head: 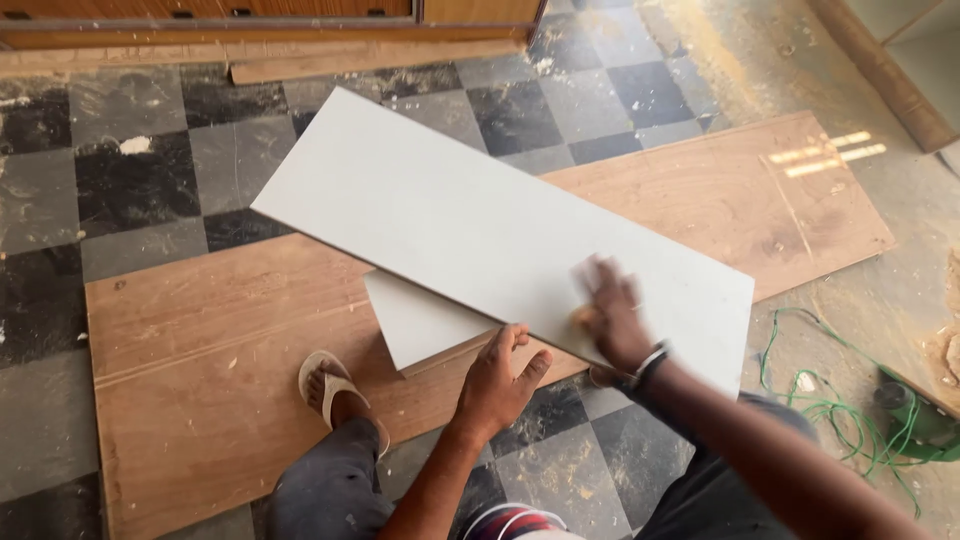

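A long white board [470, 210] lies slanted across a large plywood sheet [230, 330] on the floor. A smaller white board [415, 320] sticks out from under it. My left hand [497, 385] rests at the near edge of the boards, fingers spread, holding nothing. My right hand [612, 315] is blurred with motion on the white board's near end and presses a small tan piece, too blurred to identify, against the surface. A band circles my right wrist.
My foot in a sandal [330, 385] stands on the plywood. A green cord [830, 400] coils on the floor at the right beside a green tool [920, 420]. Wooden planks [370, 60] lie along a cabinet at the top. The floor is checkered tile.
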